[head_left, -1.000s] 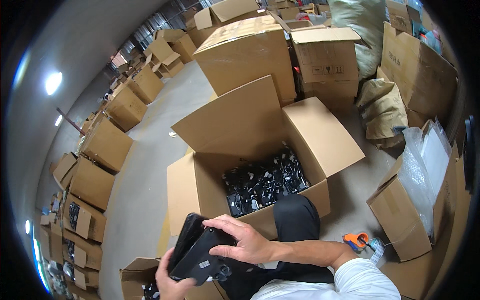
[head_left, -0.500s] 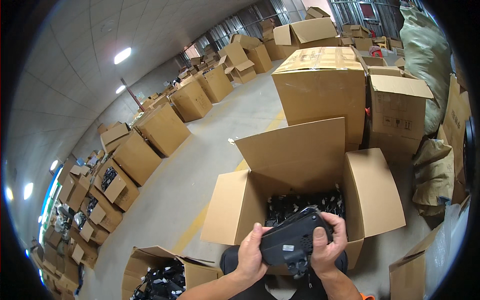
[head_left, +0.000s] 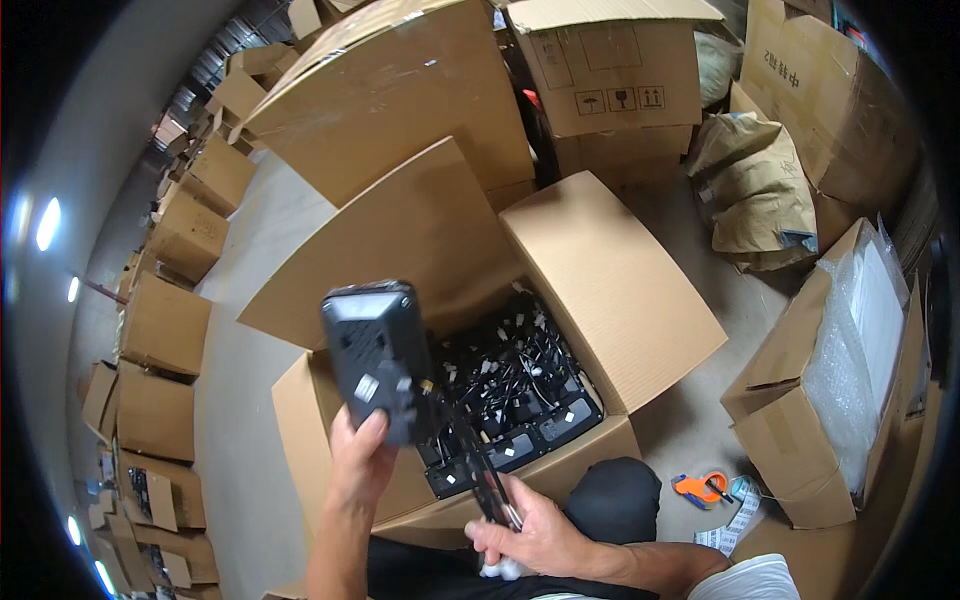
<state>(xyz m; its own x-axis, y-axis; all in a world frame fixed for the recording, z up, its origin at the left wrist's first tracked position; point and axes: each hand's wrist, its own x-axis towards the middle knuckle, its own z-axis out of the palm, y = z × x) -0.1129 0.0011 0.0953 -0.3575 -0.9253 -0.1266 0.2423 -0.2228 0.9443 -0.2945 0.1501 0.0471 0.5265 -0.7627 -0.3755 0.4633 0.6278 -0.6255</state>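
Left hand [head_left: 360, 455] grips device [head_left: 368, 345] over box [head_left: 615, 285], left side; right hand [head_left: 540, 530] clasps cable [head_left: 486, 478] at box's near side. Keep cable gathered.

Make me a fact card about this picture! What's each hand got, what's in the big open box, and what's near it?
Left hand: holding a black device
Right hand: gripping black cables
Open cardboard box: more black devices, tangled cords with white ends
Right of box: orange tape dispenser, crumpled brown sack
Blurry: the held device
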